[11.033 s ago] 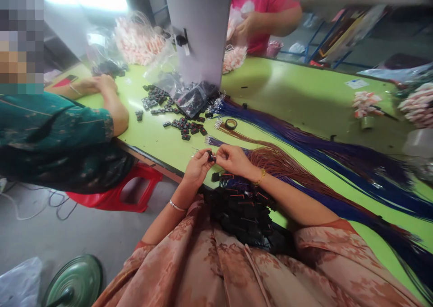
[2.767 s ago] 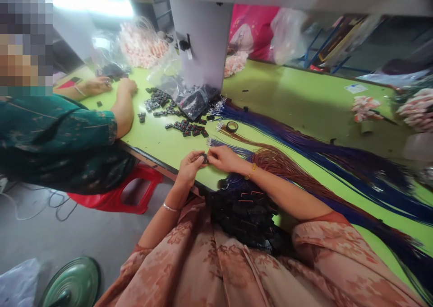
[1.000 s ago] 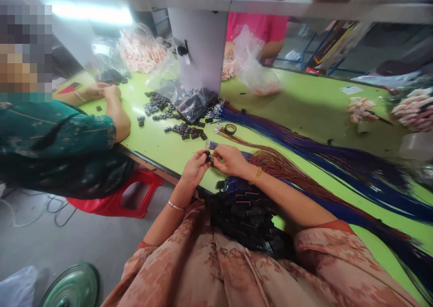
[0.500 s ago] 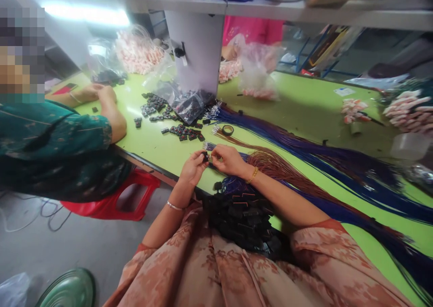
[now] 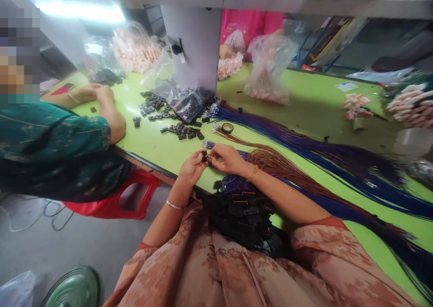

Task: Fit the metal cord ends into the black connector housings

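Between thumb and fingers, my left hand (image 5: 192, 168) grips a small black connector housing (image 5: 204, 156). My right hand (image 5: 227, 159) is pinched at the housing's right side; a small wire end seems to be in its fingertips, mostly hidden. Beneath my right forearm run long bundles of brown wires (image 5: 270, 160) and blue wires (image 5: 291, 137) with metal-tipped ends. A heap of black housings with wires (image 5: 248, 212) lies at the table edge against my body. More small black housings (image 5: 184, 130) are scattered beyond my hands.
A roll of black tape (image 5: 227, 127) lies on the green table (image 5: 145, 151). Behind are a white upright panel (image 5: 194, 45) and plastic bags (image 5: 270, 67) with pinkish pieces. At left a co-worker in a teal sleeve (image 5: 91, 125) sits on a red stool (image 5: 135, 194).
My hands stay together at the black housing with hardly any shift. The clear bag at the back has been moved up and to the right. The view has tilted slightly.
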The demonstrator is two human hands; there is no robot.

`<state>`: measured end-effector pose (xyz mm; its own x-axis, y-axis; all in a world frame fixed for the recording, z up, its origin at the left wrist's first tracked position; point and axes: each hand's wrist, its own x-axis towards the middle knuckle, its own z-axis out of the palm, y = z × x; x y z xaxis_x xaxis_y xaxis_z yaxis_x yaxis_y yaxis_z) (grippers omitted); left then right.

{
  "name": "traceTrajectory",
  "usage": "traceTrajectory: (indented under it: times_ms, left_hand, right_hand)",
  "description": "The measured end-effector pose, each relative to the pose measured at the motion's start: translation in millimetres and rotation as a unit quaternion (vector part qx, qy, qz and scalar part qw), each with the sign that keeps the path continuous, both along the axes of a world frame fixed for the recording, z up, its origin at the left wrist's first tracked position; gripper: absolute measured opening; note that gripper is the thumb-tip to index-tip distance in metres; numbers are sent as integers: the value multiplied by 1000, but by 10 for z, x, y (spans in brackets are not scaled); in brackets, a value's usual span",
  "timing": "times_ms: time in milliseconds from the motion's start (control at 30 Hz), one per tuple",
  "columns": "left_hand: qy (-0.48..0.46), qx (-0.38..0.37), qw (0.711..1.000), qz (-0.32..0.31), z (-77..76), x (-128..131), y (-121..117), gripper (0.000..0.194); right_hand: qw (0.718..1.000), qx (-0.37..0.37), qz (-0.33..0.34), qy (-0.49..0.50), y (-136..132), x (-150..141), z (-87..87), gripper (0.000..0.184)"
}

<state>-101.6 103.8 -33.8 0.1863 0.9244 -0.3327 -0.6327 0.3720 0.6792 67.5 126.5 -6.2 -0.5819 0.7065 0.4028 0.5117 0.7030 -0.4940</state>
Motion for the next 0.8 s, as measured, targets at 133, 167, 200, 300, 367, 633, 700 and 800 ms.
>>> traceTrajectory:
  times_ms: [133,167,200,300,367,633,700,800]
  left_hand:
    - [12,10,1000,5,-18,40,-15,15]
    - [17,12,1000,11,-22,55,-22,16]
    - [22,12,999,20,-26,69,-30,16]
    - [34,13,998,47,-26,100,-50,17]
    - [40,12,997,57,-21,107,-53,17]
    - [55,4,995,87,-45,175,-29,18]
    - [59,5,995,83,-44,181,-22,18]
    - [65,2,995,69,-35,163,-13,18]
  right_hand:
    - [1000,-9,-4,1,-3,-18,-4,4]
    - [1000,-12,-6,3,-5,-23,-7,4]
    - [1000,-17,-9,6,-7,-27,-10,4]
    - [999,-34,-22,15,-11,-27,-11,6]
    - [998,-46,-30,16,-14,-18,-5,5]
    - [997,-49,-47,-29,-39,-62,-5,8]
    - [997,-64,-45,-28,25,-18,32,11]
    - [987,-100,-118,-35,251,178,103,22]
